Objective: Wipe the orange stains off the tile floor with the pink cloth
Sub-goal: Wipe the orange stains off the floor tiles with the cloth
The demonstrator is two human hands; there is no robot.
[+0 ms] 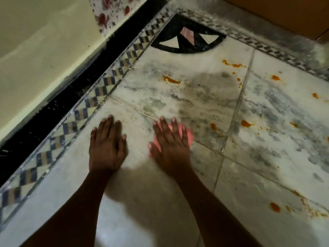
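Two bare forearms reach in from the near edge, each ending in a flat hand on the tile floor [178, 202]. Left hand [106, 145] lies palm down with straight fingers, spread on bare marble, holding nothing. Right hand [170, 145] sits just beside it, apart from it, fingers straight and pressing down on the pink cloth [187, 135].

One cloth shows: a small, soft pink pad, mostly covered by the palm, its rounded edge peeking out past the fingers on the far right side and a sliver by the thumb. Its outline is blurred.

Orange stains [246, 123] lie scattered beyond and to the right of the cloth, about a dozen separate blobs and smears, bright orange on grey-veined white marble. One small blob [212, 125] sits near the cloth's right edge; two smears [170, 80] lie well beyond it; a cluster [275, 207] sits far right of the cloth, nearer the camera.

Left of the cloth runs a checkered border strip [99, 93], then a black band [58, 104] and a cream wall [35, 50]. Far beyond the cloth lies one black semicircular inlay [187, 45].
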